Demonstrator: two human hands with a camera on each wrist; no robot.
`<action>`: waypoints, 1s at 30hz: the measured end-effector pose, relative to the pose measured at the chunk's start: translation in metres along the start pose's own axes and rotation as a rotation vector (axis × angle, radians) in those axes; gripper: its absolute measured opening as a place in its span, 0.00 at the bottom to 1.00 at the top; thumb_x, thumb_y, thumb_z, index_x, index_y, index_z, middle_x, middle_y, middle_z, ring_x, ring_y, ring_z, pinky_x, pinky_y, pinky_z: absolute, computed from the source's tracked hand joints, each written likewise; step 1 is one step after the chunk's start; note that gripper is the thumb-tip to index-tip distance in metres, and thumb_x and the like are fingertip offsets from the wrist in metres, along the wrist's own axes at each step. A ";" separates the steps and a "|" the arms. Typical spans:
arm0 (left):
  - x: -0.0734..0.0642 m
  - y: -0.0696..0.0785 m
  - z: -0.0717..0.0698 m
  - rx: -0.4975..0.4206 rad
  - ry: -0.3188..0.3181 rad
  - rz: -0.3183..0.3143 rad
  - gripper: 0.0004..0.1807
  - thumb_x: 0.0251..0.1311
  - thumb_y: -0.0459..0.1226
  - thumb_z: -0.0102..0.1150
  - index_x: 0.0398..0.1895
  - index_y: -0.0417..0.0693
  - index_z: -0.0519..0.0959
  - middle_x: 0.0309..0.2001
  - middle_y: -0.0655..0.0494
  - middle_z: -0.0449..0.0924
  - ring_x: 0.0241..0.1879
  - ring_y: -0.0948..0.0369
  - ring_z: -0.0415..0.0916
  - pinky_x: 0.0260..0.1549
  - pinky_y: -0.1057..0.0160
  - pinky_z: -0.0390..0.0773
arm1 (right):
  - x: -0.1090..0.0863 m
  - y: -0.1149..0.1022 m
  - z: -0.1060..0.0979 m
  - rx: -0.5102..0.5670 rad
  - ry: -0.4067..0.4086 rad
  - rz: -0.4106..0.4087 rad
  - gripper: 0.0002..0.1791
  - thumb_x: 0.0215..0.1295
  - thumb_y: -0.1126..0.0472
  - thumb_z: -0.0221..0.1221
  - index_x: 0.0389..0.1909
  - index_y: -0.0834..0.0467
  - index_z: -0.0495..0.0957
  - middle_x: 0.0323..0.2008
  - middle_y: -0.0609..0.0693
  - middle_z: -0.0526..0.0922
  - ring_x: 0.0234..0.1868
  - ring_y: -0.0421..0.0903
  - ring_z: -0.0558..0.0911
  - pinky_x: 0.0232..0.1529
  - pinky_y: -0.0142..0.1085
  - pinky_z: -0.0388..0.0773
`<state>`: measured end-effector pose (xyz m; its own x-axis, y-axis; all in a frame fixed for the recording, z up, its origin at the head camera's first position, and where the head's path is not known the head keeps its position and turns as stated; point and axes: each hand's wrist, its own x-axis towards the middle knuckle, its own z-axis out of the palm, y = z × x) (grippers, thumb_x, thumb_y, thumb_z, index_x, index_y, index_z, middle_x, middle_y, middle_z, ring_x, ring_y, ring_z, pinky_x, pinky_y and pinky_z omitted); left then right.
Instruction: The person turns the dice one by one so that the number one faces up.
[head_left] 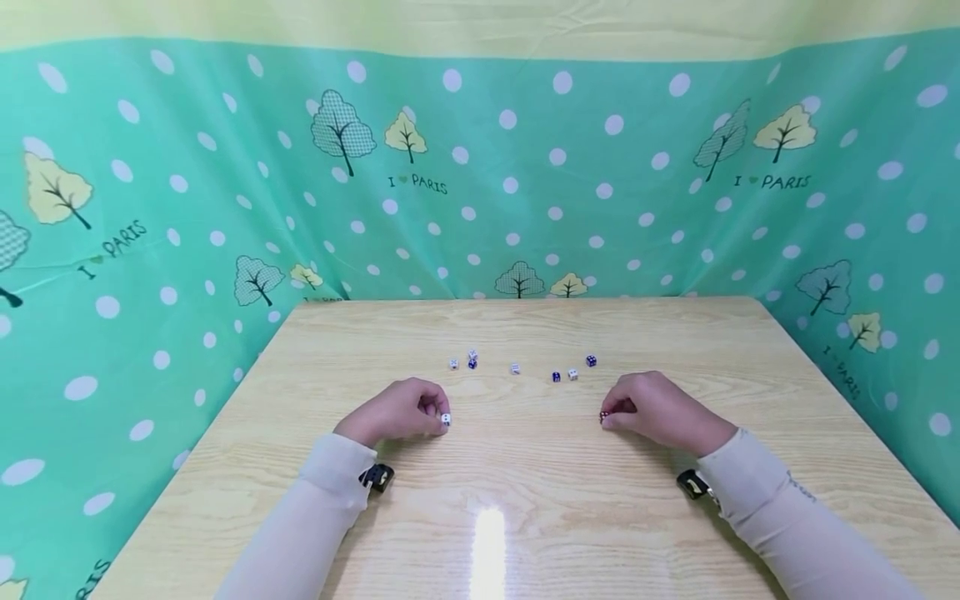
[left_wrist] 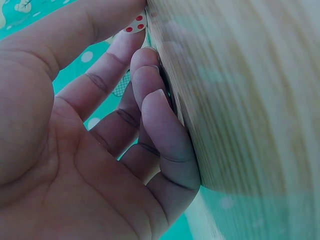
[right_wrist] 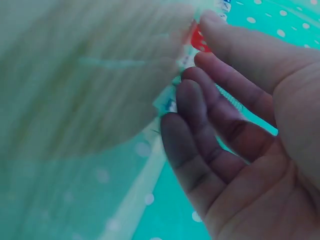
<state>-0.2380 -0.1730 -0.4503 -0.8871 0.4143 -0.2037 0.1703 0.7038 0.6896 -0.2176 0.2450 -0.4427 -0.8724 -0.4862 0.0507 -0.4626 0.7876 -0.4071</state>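
Note:
My left hand [head_left: 405,410] pinches a white die [head_left: 446,419] between thumb and index finger, low over the wooden table. Red pips show on this die [left_wrist: 136,25] in the left wrist view, where the thumb covers part of it. On the other side, my right hand [head_left: 654,410] holds a red die [head_left: 603,416] by thumb and fingertip. White pips mark the red die [right_wrist: 200,40] in the right wrist view. The other fingers of both hands bend loosely near the tabletop.
Beyond the hands, several dice lie in a loose row on the table [head_left: 525,475], among them a white die [head_left: 515,368], a dark blue die [head_left: 557,377] and another dark blue die [head_left: 591,361]. A dotted green curtain [head_left: 510,208] encloses the back and sides.

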 end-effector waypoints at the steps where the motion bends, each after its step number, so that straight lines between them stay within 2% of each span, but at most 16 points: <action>1: 0.000 0.000 0.000 -0.003 -0.002 0.002 0.08 0.57 0.35 0.75 0.34 0.50 0.82 0.30 0.55 0.77 0.30 0.59 0.71 0.31 0.60 0.72 | 0.000 0.000 -0.001 0.006 -0.013 0.014 0.04 0.62 0.58 0.73 0.36 0.47 0.88 0.32 0.37 0.83 0.35 0.35 0.79 0.39 0.35 0.80; 6: 0.000 0.000 0.001 -0.007 -0.006 0.005 0.08 0.57 0.35 0.75 0.35 0.50 0.82 0.30 0.55 0.77 0.30 0.59 0.71 0.32 0.60 0.72 | -0.002 0.006 -0.008 0.021 -0.065 0.109 0.11 0.60 0.59 0.75 0.43 0.51 0.87 0.34 0.41 0.83 0.36 0.40 0.78 0.39 0.35 0.79; 10: 0.000 0.001 0.000 0.002 0.004 -0.001 0.08 0.57 0.35 0.75 0.35 0.51 0.82 0.31 0.56 0.77 0.30 0.59 0.71 0.32 0.60 0.72 | -0.001 0.007 -0.012 0.027 -0.077 0.136 0.12 0.59 0.59 0.75 0.44 0.52 0.87 0.35 0.42 0.83 0.36 0.42 0.77 0.39 0.36 0.78; 19: 0.000 0.001 0.000 0.015 0.001 0.011 0.09 0.57 0.36 0.75 0.35 0.52 0.82 0.30 0.56 0.77 0.31 0.59 0.71 0.32 0.60 0.72 | -0.002 -0.002 -0.009 -0.002 -0.068 0.084 0.13 0.60 0.58 0.74 0.46 0.53 0.87 0.32 0.40 0.81 0.34 0.39 0.77 0.37 0.34 0.78; 24: -0.001 0.004 -0.002 0.004 -0.006 -0.007 0.08 0.58 0.36 0.75 0.35 0.51 0.82 0.30 0.56 0.77 0.29 0.59 0.71 0.31 0.61 0.72 | 0.001 -0.008 -0.005 -0.034 -0.059 0.041 0.15 0.61 0.57 0.74 0.48 0.54 0.86 0.33 0.39 0.81 0.33 0.37 0.77 0.37 0.34 0.78; 30: -0.003 0.006 -0.004 0.005 -0.009 -0.012 0.08 0.58 0.35 0.74 0.35 0.51 0.82 0.30 0.55 0.77 0.29 0.60 0.70 0.31 0.61 0.71 | 0.003 -0.011 0.001 -0.077 -0.029 0.014 0.11 0.61 0.59 0.73 0.43 0.49 0.87 0.34 0.40 0.80 0.33 0.36 0.77 0.37 0.34 0.78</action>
<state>-0.2357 -0.1725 -0.4432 -0.8851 0.4111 -0.2183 0.1619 0.7115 0.6837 -0.2148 0.2347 -0.4393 -0.8747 -0.4844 0.0188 -0.4618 0.8208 -0.3363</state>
